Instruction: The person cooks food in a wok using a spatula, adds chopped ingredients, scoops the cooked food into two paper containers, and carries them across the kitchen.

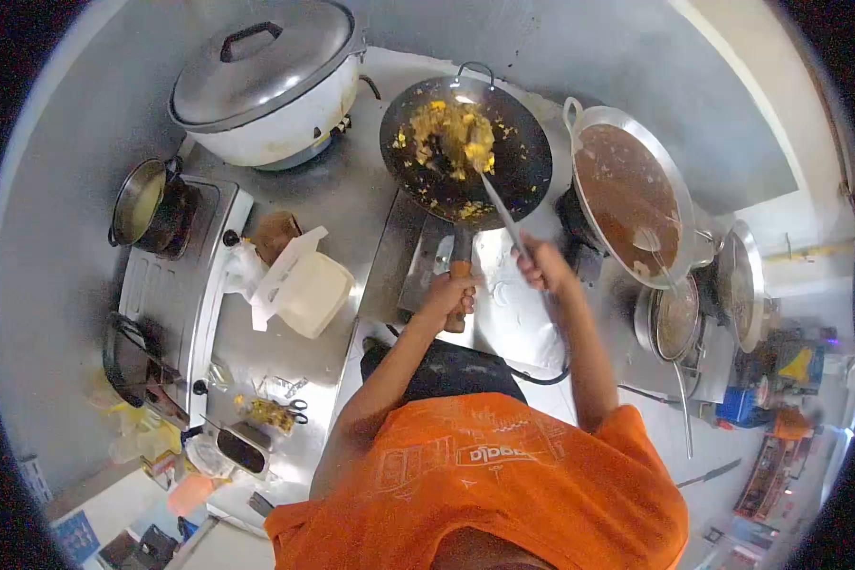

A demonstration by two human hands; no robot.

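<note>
My left hand (454, 296) is wrapped round the wooden handle (460, 261) of a black wok (532, 161). Scrambled egg (458, 133), yellow with darker bits, lies in the wok, some of it scattered up the sides. Over the near right side, my right hand (543, 263) grips a long metal spatula (500, 204), which slants down into the food. Its head is blurred and partly hidden by the egg. The wok sits tilted over the stove, with its far loop handle (475, 68) toward the wall.
To the right stands a wide pan of brown liquid (627, 180), with smaller pans and a ladle (684, 408) beyond. A large lidded cooker (266, 71) is at the back left. A two-burner stove (185, 294), white container (313, 294) and scissors (297, 410) are on the left.
</note>
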